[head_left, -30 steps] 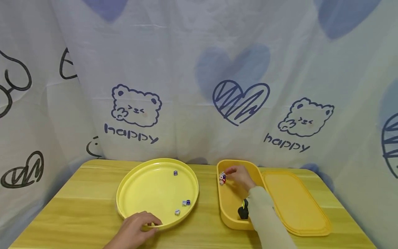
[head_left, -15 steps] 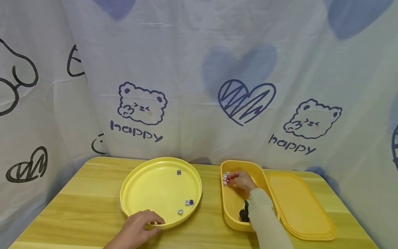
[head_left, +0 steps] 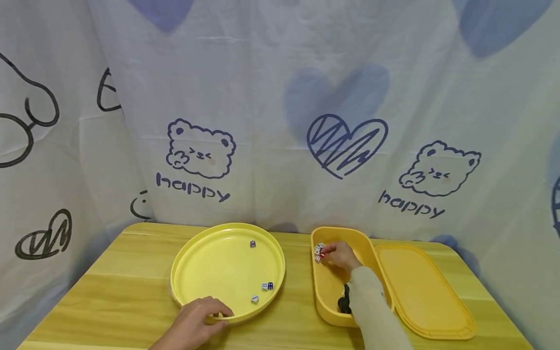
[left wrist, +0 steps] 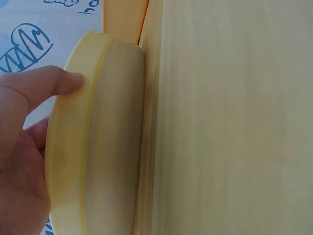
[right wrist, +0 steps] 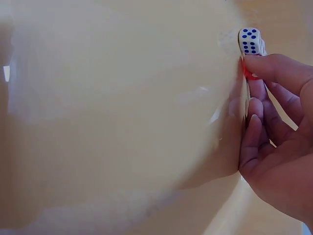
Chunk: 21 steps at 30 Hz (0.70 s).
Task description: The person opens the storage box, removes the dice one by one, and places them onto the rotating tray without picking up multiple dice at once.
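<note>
My left hand (head_left: 197, 318) grips the near rim of a round yellow tray (head_left: 214, 272), thumb outside and fingers over the edge. The left wrist view shows the thumb (left wrist: 68, 82) against the tray's outer wall. Several dice lie in the tray: a white die (head_left: 255, 299), a dotted white die (head_left: 264, 287) beside a blue die (head_left: 270, 286), and another blue die (head_left: 253, 244) farther back. My right hand (head_left: 342, 255) reaches into an orange-yellow box (head_left: 334, 318) and pinches a red die (right wrist: 252, 76). A white die (right wrist: 250, 41) with blue dots sits right by the fingertips.
Beside the box, on its right, lies a flat orange-yellow lid (head_left: 424, 287). A black object (head_left: 344, 301), partly hidden by the sleeve, is in the box's near end. A printed cloth (head_left: 271, 194) hangs behind the wooden table (head_left: 100, 291).
The right fingers have moved slightly down along the dice cluster and now hold the red die. The left hand stays on the tray rim. The head view has shifted slightly.
</note>
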Tool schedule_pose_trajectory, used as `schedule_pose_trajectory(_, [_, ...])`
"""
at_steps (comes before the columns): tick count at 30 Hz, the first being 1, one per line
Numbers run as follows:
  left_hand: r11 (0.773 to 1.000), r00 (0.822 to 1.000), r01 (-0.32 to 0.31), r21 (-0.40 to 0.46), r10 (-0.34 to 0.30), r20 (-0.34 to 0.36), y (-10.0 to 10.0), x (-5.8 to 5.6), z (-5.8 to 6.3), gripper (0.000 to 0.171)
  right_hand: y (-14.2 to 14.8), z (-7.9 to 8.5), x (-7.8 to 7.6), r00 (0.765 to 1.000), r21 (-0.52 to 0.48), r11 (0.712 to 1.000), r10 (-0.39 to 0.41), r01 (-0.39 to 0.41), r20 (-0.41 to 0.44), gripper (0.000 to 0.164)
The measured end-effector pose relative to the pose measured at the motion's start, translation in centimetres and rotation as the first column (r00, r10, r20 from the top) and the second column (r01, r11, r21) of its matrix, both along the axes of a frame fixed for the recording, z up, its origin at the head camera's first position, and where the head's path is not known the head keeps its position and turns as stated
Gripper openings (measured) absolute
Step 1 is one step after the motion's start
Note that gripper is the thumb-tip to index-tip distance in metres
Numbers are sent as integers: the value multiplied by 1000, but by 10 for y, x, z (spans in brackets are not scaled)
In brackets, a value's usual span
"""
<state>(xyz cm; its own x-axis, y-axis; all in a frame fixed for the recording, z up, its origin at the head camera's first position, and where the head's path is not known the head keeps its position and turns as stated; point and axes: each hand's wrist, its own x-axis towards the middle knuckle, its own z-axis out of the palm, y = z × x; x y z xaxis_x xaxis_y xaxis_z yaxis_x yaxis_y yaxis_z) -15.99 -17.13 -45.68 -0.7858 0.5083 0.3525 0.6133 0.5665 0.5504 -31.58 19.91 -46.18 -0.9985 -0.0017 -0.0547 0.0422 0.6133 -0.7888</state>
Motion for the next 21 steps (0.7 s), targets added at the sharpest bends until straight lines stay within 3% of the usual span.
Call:
schedule_pose_trajectory(7, [1000, 1000, 13, 3, -13, -16, 2, -2, -2, 11, 6, 1, 0, 1000, -37, 999, -17, 17, 14, 12])
schedule_pose_trajectory(13, [1000, 1000, 25, 0, -25, -4, 1, -4, -2, 11, 17, 4, 2, 999, -93, 996, 0, -3, -34, 14])
schedule_pose_trajectory(21, [999, 999, 49, 10, -49, -13, -2, -6, -3, 9, 20, 29, 8, 988, -53, 994, 87, -95, -124, 13])
